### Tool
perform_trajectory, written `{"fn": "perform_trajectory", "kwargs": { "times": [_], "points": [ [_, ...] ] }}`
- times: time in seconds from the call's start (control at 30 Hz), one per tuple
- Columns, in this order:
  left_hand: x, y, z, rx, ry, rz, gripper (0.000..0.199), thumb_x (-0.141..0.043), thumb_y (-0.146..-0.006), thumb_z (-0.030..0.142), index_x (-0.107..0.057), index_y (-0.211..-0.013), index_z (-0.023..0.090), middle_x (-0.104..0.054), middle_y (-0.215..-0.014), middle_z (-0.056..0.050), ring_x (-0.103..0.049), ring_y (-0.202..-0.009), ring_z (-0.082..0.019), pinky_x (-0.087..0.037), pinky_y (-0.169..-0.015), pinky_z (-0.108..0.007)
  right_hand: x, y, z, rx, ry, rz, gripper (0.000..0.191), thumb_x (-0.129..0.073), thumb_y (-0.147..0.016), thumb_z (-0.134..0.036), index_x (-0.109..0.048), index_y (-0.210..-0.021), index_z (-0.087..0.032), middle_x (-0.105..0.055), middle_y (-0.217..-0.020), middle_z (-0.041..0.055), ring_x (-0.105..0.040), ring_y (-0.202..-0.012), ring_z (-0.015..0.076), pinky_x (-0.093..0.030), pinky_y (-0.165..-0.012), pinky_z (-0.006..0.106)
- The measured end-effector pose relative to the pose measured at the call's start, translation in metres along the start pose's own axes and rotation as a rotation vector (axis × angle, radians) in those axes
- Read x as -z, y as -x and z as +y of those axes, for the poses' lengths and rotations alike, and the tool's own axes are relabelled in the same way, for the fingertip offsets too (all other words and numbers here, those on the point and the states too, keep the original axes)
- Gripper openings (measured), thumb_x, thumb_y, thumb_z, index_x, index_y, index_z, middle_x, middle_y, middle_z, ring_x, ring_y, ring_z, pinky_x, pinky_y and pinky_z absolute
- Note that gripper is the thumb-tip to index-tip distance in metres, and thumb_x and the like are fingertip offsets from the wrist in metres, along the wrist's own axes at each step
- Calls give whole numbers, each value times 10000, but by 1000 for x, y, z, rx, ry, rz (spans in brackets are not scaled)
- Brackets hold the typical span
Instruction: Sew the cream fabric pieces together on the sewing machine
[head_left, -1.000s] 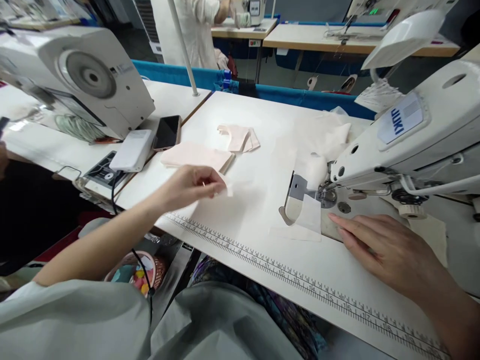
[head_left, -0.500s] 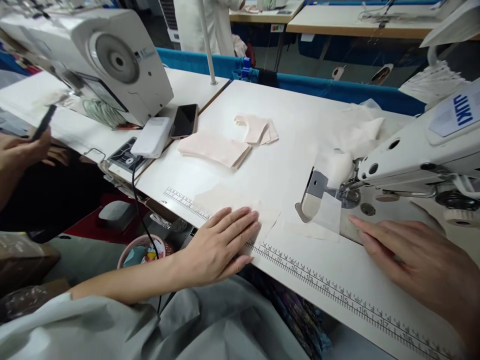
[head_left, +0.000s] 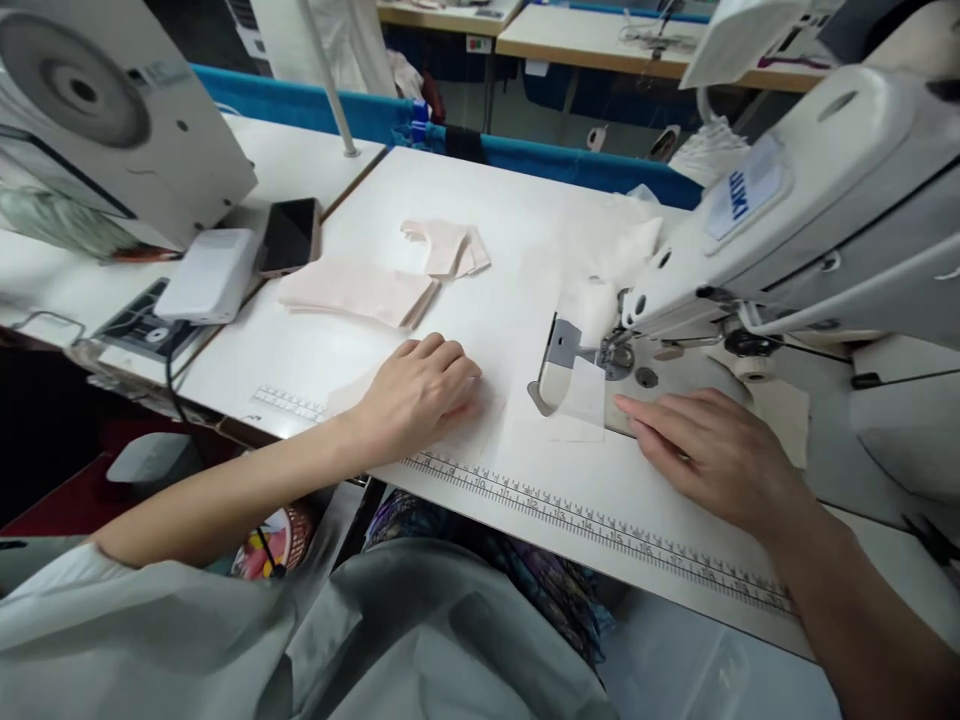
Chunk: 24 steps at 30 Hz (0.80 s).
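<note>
My left hand (head_left: pixel 424 395) rests on the white table with its fingers curled down at a thin sheer fabric piece (head_left: pixel 487 415); its fingertips are partly hidden and blurred. Just right of the sewing machine's plate edge, my right hand (head_left: pixel 701 445) reaches in from the right, index finger extended, nothing seen in it. Another sheer piece (head_left: pixel 587 400) lies between the hands, below the presser foot (head_left: pixel 616 355). Behind the left hand lie a folded pale pink stack (head_left: pixel 360 290) and smaller pink pieces (head_left: pixel 454 248).
The sewing machine (head_left: pixel 795 180) stands at the right, with pale fabric (head_left: pixel 619 240) behind its needle. At the left are a phone (head_left: pixel 291 235), a white power bank (head_left: pixel 208 275) and another machine (head_left: pixel 112 110). A printed ruler (head_left: pixel 570 510) runs along the front edge.
The view has swung to the right. My left hand has gone from flat with fingers stretched to curled fingers, raised slightly at the knuckles. My right hand stays by the plate.
</note>
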<state>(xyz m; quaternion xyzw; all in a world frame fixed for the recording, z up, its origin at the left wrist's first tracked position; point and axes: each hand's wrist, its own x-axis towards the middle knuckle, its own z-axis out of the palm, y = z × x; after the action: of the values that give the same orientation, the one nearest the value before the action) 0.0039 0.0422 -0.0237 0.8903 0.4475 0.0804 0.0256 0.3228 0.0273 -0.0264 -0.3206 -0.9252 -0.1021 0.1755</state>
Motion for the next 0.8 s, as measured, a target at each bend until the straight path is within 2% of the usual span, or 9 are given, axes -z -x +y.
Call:
{"fn": "perform_trajectory", "kwargs": {
  "times": [0.13, 0.27, 0.33, 0.4, 0.53, 0.6, 0.67, 0.73, 0.8],
  "points": [
    [1, -11, -2, -1, 4, -117, 283, -521, -925, 399, -604, -957, 131, -647, -711, -46, -597, -722, -204, -414, -757, -357, -2, 2, -1, -42, -61, -18, 267, -489, -943, -159, -627, -1170, -141, -729, -857, 47, -663, -788, 172, -500, -740, 325],
    [2, -12, -8, -77, 166, -93, 239, -482, -927, 328, -599, -796, 167, -574, -589, -2, -517, -577, -143, -408, -717, -332, 3, -4, -14, -190, -259, -33, 269, -452, -963, -216, -659, -1133, -188, -712, -844, 43, -639, -728, 142, -495, -658, 280],
    [6, -11, -7, -108, 365, -67, 256, -477, -930, 333, -597, -767, 177, -576, -629, -13, -531, -629, -144, -415, -665, -293, 11, -9, -26, -307, -463, -53, 282, -445, -962, -235, -655, -1148, -212, -695, -968, 61, -615, -695, 111, -469, -562, 226],
    [12, -11, -3, -92, 613, -112, 246, -504, -924, 356, -612, -788, 181, -618, -740, -35, -563, -703, -144, -424, -616, -256, 20, -14, -39, -393, -702, -133, 298, -449, -953, -240, -638, -1182, -248, -613, -1232, 82, -619, -770, 96, -476, -562, 196],
    [21, -23, 9, 2, 981, -372, 228, -544, -906, 375, -636, -825, 183, -636, -722, -18, -543, -617, -117, -414, -534, -230, 28, -19, -56, -463, -1069, -370, 280, -510, -920, -240, -650, -1158, -286, -355, -1513, 70, -604, -809, 76, -491, -619, 189],
    [19, -36, 15, 1, 1045, -428, 214, -553, -895, 365, -633, -834, 176, -624, -691, -11, -530, -605, -114, -409, -528, -229, 25, -18, -59, -470, -1182, -405, 279, -533, -910, -257, -647, -1165, -265, -432, -1437, 93, -582, -760, 70, -488, -625, 199],
    [14, -53, 21, -17, 1061, -437, 190, -557, -885, 350, -623, -869, 172, -620, -705, -10, -523, -611, -112, -398, -525, -228, 19, -15, -60, -468, -1231, -380, 289, -536, -910, -288, -640, -1175, -235, -573, -1184, 85, -543, -703, 73, -480, -631, 210],
    [7, -69, 25, -21, 1046, -456, 183, -551, -881, 344, -609, -900, 171, -585, -662, 8, -478, -560, -99, -355, -489, -220, 15, -13, -58, -502, -1230, -335, 309, -517, -921, -315, -625, -1189, -207, -583, -918, 37, -522, -684, 89, -464, -621, 217],
    [3, -83, 29, 2, 1010, -468, 184, -536, -882, 345, -598, -893, 172, -516, -580, 39, -390, -485, -81, -287, -441, -210, 12, -11, -56, -578, -1231, -318, 329, -484, -936, -328, -599, -1210, -186, -553, -795, 6, -531, -673, 103, -450, -601, 223]
  ]
}}
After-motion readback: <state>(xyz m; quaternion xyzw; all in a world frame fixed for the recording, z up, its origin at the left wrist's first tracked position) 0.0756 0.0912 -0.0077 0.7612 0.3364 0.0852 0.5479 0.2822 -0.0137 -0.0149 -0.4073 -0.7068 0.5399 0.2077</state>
